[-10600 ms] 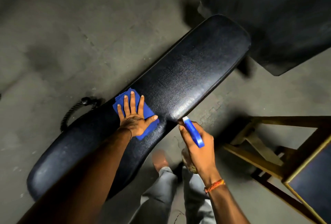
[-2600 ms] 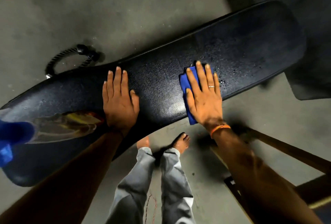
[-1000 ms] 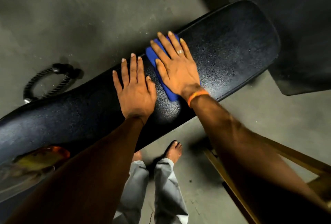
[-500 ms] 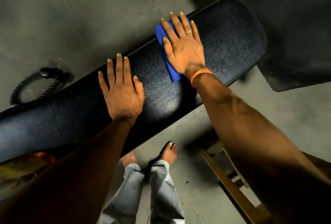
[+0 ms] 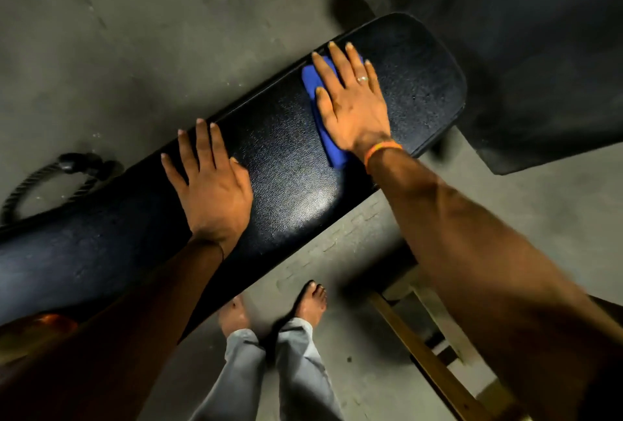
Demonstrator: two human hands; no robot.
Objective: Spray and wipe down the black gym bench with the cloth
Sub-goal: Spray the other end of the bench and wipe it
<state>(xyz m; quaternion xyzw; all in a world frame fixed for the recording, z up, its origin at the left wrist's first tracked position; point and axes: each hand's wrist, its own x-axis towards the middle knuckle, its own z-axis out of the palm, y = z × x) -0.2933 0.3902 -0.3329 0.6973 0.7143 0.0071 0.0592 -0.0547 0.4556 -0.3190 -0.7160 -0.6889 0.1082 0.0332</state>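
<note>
Nearest are two bare feet [image 5: 273, 309] on the grey concrete floor [image 5: 111, 50], with light grey trouser legs [image 5: 269, 377] above them. A wooden frame [image 5: 421, 350] stands on the floor to the right, cut off by the picture edge.

Next comes the long black padded gym bench [image 5: 296, 157]. Its top has a fine bumpy grain and shines where the light hits it. The long way of this surface runs from the lower left up to the upper right, and its rounded end points to the upper right. The left end is cut off. Something orange and blurry [image 5: 37, 329] sits by the lower left; it is too unclear to name.

The left hand [image 5: 212, 184] lies flat and spread wide on the middle of the surface, holding nothing.

Farther along, the right hand [image 5: 350, 100] is also flat and spread, pressing down on a folded bright blue cloth [image 5: 328, 144] near the rounded end. The hand hides most of the cloth. A ring is on one finger and an orange band [image 5: 382, 151] on the wrist.

A dark rope loop [image 5: 43, 178] lies on the floor at the left behind the bench. A big dark shape [image 5: 522, 50] fills the far right corner, hard to make out.
</note>
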